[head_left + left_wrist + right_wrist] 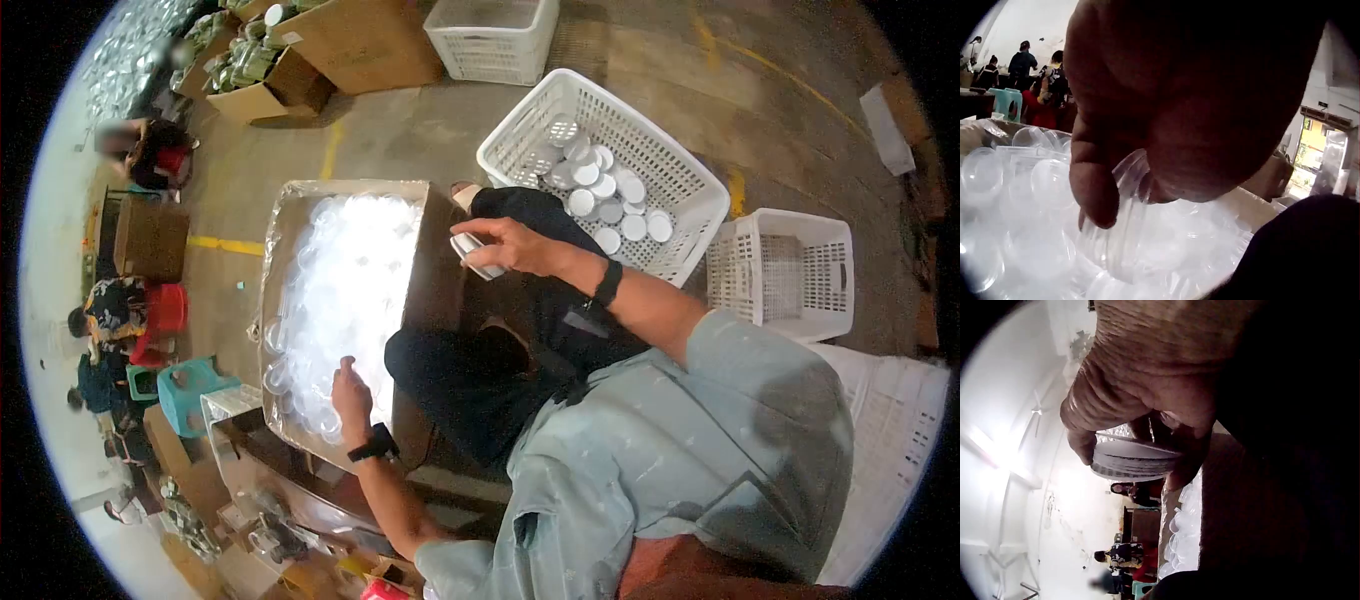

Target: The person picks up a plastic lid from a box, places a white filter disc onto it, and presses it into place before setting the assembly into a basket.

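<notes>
My left hand (352,400) reaches into a big cardboard box (432,240) heaped with clear round plastic pieces. In the left wrist view its thumb and fingers pinch a clear ridged plastic piece (1119,250), partly hidden by the hand, amid the heap. Over by the box's right side, my right hand (510,245) holds a short stack of white round lids (1132,462). The stack is gripped by its edges between thumb and fingers, and several thin rims show on its side.
A white perforated crate (700,190) with loose white round lids (632,228) stands on the right. Further white crates (490,50) (825,280) sit beyond it. Teal (195,395) and red stools (165,310) and seated people are at the far left; packed cartons (265,95) stand at the back.
</notes>
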`<state>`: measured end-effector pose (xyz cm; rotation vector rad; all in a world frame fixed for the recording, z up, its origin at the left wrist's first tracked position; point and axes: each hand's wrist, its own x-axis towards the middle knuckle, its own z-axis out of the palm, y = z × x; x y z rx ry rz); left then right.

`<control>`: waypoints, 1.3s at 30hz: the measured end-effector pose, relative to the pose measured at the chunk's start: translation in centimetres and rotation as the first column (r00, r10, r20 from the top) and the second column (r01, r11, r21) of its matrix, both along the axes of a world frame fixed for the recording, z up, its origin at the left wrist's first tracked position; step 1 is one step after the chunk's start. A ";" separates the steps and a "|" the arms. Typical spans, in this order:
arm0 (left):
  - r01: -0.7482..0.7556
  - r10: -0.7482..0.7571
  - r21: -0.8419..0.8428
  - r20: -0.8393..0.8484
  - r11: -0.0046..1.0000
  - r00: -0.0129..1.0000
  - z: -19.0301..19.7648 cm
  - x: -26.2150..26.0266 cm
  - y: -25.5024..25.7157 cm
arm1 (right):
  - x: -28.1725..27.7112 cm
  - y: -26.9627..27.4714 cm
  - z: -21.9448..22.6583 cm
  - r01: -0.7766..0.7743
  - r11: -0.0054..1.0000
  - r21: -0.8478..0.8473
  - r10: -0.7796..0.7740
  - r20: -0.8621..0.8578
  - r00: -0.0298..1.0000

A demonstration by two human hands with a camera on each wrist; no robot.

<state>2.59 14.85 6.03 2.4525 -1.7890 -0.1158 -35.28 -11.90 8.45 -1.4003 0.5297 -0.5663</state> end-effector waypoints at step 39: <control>-0.125 0.116 -0.084 -0.099 0.989 0.988 -3.3 -1.1 3.6 | -0.5 0.0 1.8 -0.092 0.982 0.167 0.098 -0.029 0.995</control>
